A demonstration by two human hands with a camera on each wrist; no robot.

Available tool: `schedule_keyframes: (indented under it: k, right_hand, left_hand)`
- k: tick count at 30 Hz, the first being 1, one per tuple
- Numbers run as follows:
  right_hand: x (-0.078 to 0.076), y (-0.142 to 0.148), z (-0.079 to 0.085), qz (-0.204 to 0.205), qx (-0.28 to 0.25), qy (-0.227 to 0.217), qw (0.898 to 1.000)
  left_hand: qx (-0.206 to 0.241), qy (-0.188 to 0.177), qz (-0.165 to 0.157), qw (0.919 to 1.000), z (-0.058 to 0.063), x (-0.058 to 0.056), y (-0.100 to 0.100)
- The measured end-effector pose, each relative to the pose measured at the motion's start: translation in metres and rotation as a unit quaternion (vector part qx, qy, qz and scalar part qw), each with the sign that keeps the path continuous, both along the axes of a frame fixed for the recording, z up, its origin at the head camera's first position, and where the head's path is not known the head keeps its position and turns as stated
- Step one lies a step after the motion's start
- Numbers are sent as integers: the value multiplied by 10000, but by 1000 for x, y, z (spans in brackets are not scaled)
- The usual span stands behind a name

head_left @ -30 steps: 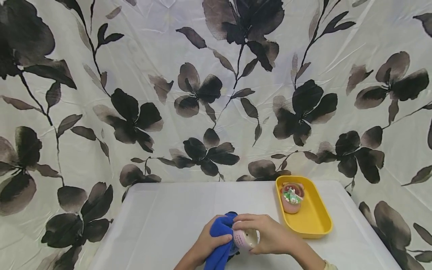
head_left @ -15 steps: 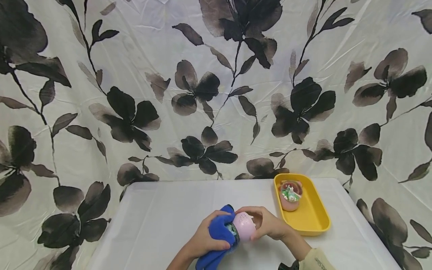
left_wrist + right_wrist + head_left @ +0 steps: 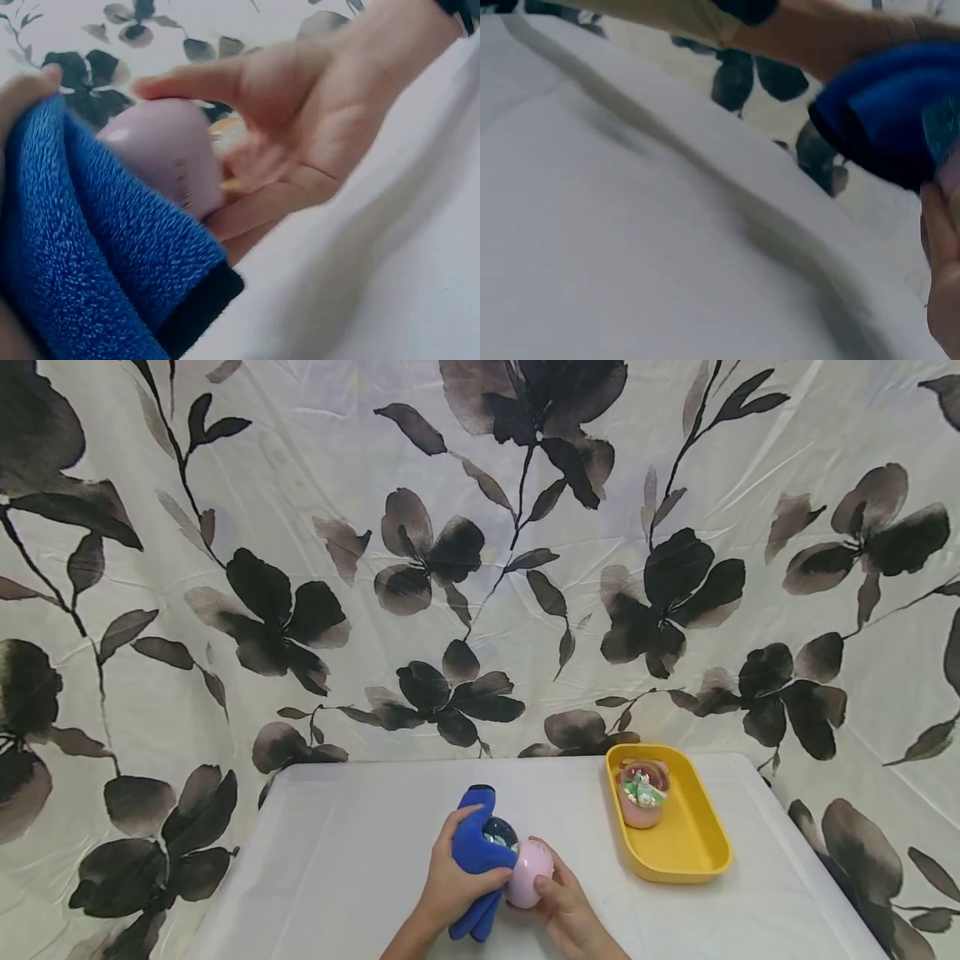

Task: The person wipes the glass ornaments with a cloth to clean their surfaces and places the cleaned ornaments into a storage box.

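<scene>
A snow globe with a rounded pink base (image 3: pixel 531 870) and a clear, dark-looking dome (image 3: pixel 500 832) is held between both hands above the white table. My left hand (image 3: pixel 447 878) grips a blue cloth (image 3: pixel 472 847) with dark edging, which wraps part of the dome. The right hand (image 3: pixel 564 900) holds the pink base, thumb and fingers on either side. In the left wrist view, the cloth (image 3: pixel 112 232) covers the near side of the base (image 3: pixel 161 146). At the right edge of the right wrist view, the cloth (image 3: pixel 889 112) and only part of the globe show.
A yellow tray (image 3: pixel 693 860) stands at the back right of the white table (image 3: pixel 360 827). In its left part sits another snow globe (image 3: pixel 641 802) with a pink base and a green and white figure. A floral curtain (image 3: pixel 525 610) hangs behind the table.
The globe has turned, so its pale printed underside no longer faces the camera and the rounded pink side shows. My right hand has moved from its upper right to its lower right.
</scene>
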State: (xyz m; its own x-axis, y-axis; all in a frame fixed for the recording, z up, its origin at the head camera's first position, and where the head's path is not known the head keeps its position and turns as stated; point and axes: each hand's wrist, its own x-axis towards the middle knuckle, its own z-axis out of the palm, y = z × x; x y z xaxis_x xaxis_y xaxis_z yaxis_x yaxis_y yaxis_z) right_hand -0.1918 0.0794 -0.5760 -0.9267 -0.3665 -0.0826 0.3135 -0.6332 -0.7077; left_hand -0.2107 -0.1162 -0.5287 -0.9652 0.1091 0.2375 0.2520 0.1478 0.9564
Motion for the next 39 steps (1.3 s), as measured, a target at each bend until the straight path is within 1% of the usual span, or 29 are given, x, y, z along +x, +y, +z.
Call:
schedule_keyframes:
  k: [2, 4, 6, 8, 9, 10, 11, 12, 14, 15, 16, 18, 19, 20, 21, 22, 23, 24, 25, 26, 27, 30, 32, 34, 35, 36, 39]
  right_hand:
    - [5, -8, 4, -408, 466, 70, 9981]
    - [7, -13, 7, -802, 970, 351, 9914]
    - [7, -14, 11, -1101, 1572, 717, 9788]
    - [6, -12, 15, -1305, 2241, 1204, 9583]
    - [5, -9, 17, -1360, 2583, 1529, 9441]
    - [4, -6, 19, -1373, 2970, 1829, 9271]
    - [3, -2, 22, -1321, 3348, 2159, 9077]
    - [1, 2, 26, -1257, 3662, 2562, 8857]
    - [-2, 12, 34, -1071, 4154, 3377, 8378]
    - [-5, 16, 39, -942, 4360, 3801, 8103]
    - [-7, 21, 45, -763, 4527, 4141, 7859]
    - [-12, 28, 57, -414, 4712, 4722, 7438]
    - [-15, 31, 63, -203, 4792, 4906, 7275]
    - [-17, 33, 69, 22, 4840, 5042, 7152]
    - [-20, 35, 75, 239, 4831, 5170, 7062]
    - [-23, 37, 80, 501, 4783, 5183, 7072]
    - [-26, 38, 84, 752, 4707, 5149, 7125]
    - [-29, 40, 88, 999, 4594, 5088, 7212]
    - [-32, 41, 90, 1223, 4478, 4967, 7334]
    - [-35, 43, 91, 1395, 4336, 4825, 7482]
    - [-38, 44, 91, 1555, 4164, 4637, 7664]
    - [-49, 51, 82, 1893, 3493, 4022, 8248]
    - [-55, 55, 72, 2043, 2924, 3581, 8629]
    - [-58, 56, 60, 2162, 2175, 3121, 8992]
    - [-59, 56, 54, 2184, 1800, 2909, 9139]
    - [-58, 55, 49, 2176, 1443, 2708, 9265]
    - [-52, 49, 33, 1989, 585, 2120, 9550]
  left_hand:
    - [-50, 85, 393, 9992, -3, 0, 3]
    - [-104, 145, 707, 9973, -6, 0, 5]
    - [-133, 186, 915, 9955, -8, 0, 6]
    - [-222, 176, 974, 9948, -10, 1, 6]
    - [-265, 155, 921, 9953, -10, 1, 6]
    - [-332, 116, 853, 9957, -11, 0, 5]
    - [-424, 62, 752, 9962, -10, 0, 3]
    - [-511, 0, 614, 9968, -10, 0, 2]
    - [-681, -152, 267, 9972, -9, -1, -2]
    - [-760, -213, 81, 9968, -8, -2, -4]
    - [-801, -276, -111, 9963, -7, -3, -6]
    - [-774, -417, -566, 9945, -6, -4, -11]
    - [-736, -475, -801, 9929, -6, -5, -13]
    - [-694, -526, -1045, 9907, -6, -6, -14]
    - [-613, -576, -1300, 9879, -6, -6, -16]
    - [-523, -636, -1554, 9844, -6, -7, -17]
    - [-481, -692, -1777, 9805, -5, -7, -18]
    - [-455, -728, -1969, 9767, -5, -8, -18]
    - [-460, -747, -2132, 9731, -5, -8, -19]
    - [-464, -766, -2268, 9698, -4, -9, -20]
    - [-493, -768, -2355, 9676, -4, -9, -20]
    - [-566, -762, -2463, 9645, -1, -8, -22]
    - [-534, -762, -2479, 9643, 2, -7, -23]
    - [-396, -740, -2511, 9643, 5, -6, -23]
    - [-328, -707, -2512, 9648, 7, -6, -23]
    - [-226, -675, -2506, 9655, 8, -6, -23]
    - [67, -481, -2321, 9715, 11, -7, -21]
